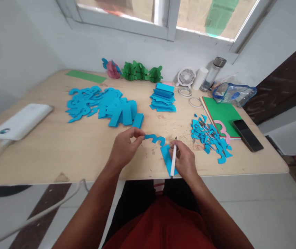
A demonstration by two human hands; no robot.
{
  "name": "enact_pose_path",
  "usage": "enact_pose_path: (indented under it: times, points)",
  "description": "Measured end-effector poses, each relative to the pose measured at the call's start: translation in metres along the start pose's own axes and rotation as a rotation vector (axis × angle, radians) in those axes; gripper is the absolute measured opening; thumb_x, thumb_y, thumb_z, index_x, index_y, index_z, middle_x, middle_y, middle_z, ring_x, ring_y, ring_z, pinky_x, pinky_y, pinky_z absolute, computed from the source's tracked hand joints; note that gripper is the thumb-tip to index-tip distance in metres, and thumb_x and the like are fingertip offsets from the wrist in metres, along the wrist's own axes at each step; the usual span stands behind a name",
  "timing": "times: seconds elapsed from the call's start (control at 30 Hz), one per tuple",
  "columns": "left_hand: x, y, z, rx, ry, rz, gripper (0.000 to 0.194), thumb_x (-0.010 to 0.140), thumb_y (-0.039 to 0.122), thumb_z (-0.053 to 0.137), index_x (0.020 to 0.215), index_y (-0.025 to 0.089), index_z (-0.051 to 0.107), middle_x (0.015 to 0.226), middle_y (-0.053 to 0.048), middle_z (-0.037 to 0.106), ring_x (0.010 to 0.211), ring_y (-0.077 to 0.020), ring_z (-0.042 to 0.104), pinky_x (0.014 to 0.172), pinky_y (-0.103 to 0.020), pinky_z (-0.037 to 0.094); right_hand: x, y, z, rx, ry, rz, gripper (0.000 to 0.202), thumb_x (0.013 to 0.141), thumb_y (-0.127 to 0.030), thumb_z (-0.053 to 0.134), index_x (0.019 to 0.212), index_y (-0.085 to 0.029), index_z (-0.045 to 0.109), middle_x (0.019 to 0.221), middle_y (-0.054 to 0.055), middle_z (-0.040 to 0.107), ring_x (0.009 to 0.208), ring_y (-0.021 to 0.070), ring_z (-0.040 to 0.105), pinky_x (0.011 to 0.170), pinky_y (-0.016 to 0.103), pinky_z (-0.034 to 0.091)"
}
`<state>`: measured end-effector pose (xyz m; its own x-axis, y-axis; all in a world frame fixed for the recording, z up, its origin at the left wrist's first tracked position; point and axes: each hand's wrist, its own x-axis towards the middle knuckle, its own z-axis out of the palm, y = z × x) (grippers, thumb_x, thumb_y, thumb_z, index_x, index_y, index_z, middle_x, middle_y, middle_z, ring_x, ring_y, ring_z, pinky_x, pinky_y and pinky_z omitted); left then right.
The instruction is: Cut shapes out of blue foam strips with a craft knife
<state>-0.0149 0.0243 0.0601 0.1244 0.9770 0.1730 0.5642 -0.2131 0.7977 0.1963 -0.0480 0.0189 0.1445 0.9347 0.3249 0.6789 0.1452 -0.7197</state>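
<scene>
Left hand [123,147]: closed in a narrow pinch, thumb against fingers, on 1 end of the cutout [159,140], a wavy blue piece. The cutout extends from these fingertips toward the right hand [185,159], occupying the gap between the hands.

Right hand: closed around the pen [174,159] (white, dark at both ends), which slants across the front of the fingers. Directly below the pen and beside the same fingers lies the strip [165,157], blue and straight-sided, on the table [85,152]. Its upper end is just beside the free end of the cutout; whether the 2 touch cannot be determined.

Just beyond the left fingers: a folded blue piece [138,120]. Farther out, ahead and to the left of that hand: a pile of blue strips [119,110], adjoining a heap of curved blue shapes [82,100]. Well to the left of that hand: the power bank [20,119], with a cable attached.

Ahead of the right hand, well apart from it: a blue stack [163,98]. To the right of that hand: blue scraps [207,135], then a pink shape [222,131], green sheets [227,116] and a phone [248,135].
</scene>
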Motion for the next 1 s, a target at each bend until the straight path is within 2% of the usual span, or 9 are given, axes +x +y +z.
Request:
enact_pose_path:
  times: [0.17,0.3,0.4,0.5,0.6,0.67,0.73,0.83,1.0]
  points:
    - [0.001,0.01,-0.001,-0.084,-0.071,0.023,0.013,0.078,0.032,0.058,0.076,0.022,0.065,0.077,-0.001,0.071,0.075,-0.0192,0.065,0.075,-0.032,0.053,0.002,-0.005,-0.01,0.104,0.175,0.089,0.018,0.086,-0.03,0.057,0.103,-0.024,0.062,0.095,0.005,0.071,0.088,0.0204,0.067,0.083,0.036,0.053]
    - [0.001,0.018,0.014,-0.135,-0.226,0.081,0.013,0.077,0.031,0.057,0.075,0.021,0.065,0.077,-0.001,0.07,0.075,-0.0185,0.064,0.075,-0.032,0.052,0.002,-0.02,-0.021,0.28,0.064,0.094,0.017,0.086,-0.033,0.06,0.1,-0.023,0.061,0.09,0.004,0.07,0.082,0.0185,0.068,0.073,0.03,0.054]
    - [-0.002,0.021,0.028,-0.174,-0.295,0.098,0.014,0.079,0.03,0.055,0.075,0.02,0.065,0.077,-0.001,0.069,0.076,-0.0178,0.063,0.074,-0.031,0.051,-0.002,-0.022,-0.022,0.272,-0.004,0.102,0.016,0.084,-0.031,0.062,0.097,-0.023,0.062,0.085,0.002,0.071,0.077,0.0173,0.068,0.069,0.028,0.055]
    - [-0.004,0.021,0.036,-0.206,-0.334,0.099,0.014,0.079,0.03,0.056,0.076,0.02,0.066,0.078,-0.001,0.07,0.076,-0.0175,0.064,0.074,-0.031,0.051,-0.007,-0.015,-0.02,0.199,0.023,0.122,0.016,0.085,-0.03,0.06,0.1,-0.023,0.061,0.085,0.002,0.07,0.074,0.0173,0.068,0.069,0.029,0.056]
    - [-0.004,0.019,0.037,-0.226,-0.372,0.107,0.015,0.081,0.03,0.056,0.076,0.02,0.067,0.078,-0.001,0.07,0.076,-0.0167,0.064,0.073,-0.03,0.052,-0.013,-0.007,-0.019,0.116,0.083,0.105,0.019,0.084,-0.029,0.06,0.103,-0.024,0.061,0.092,0.005,0.071,0.086,0.0211,0.069,0.077,0.035,0.056]
    - [-0.003,0.016,0.036,-0.218,-0.4,0.117,0.015,0.082,0.03,0.056,0.075,0.02,0.066,0.078,-0.001,0.07,0.075,-0.0161,0.064,0.072,-0.029,0.052,-0.016,-0.003,-0.019,0.084,0.074,0.092,0.019,0.084,-0.028,0.061,0.103,-0.025,0.062,0.095,0.005,0.071,0.091,0.0224,0.068,0.08,0.036,0.056]
    - [-0.001,0.013,0.038,-0.19,-0.428,0.128,0.016,0.083,0.029,0.055,0.075,0.02,0.065,0.077,0.0,0.07,0.073,-0.0158,0.064,0.069,-0.028,0.052,-0.02,-0.002,-0.017,0.107,0.025,0.111,0.017,0.084,-0.027,0.06,0.1,-0.024,0.063,0.09,0.004,0.071,0.084,0.0204,0.069,0.075,0.032,0.056]
    - [-0.002,0.009,0.044,-0.132,-0.433,0.142,0.016,0.083,0.027,0.053,0.075,0.021,0.064,0.078,-0.001,0.07,0.076,-0.0175,0.064,0.073,-0.031,0.052,-0.027,-0.003,-0.012,0.15,-0.022,0.141,0.014,0.084,-0.027,0.057,0.096,-0.023,0.064,0.083,0.002,0.069,0.071,0.0168,0.067,0.066,0.028,0.054]
    - [-0.019,0.0,0.051,-0.027,-0.318,0.147,0.017,0.081,0.022,0.053,0.093,0.022,0.065,0.105,-0.007,0.069,0.104,-0.0269,0.059,0.096,-0.048,0.044,-0.036,-0.004,-0.004,0.09,-0.051,0.084,0.02,0.086,-0.022,0.052,0.103,-0.023,0.063,0.092,0.003,0.071,0.079,0.0182,0.068,0.074,0.031,0.055]
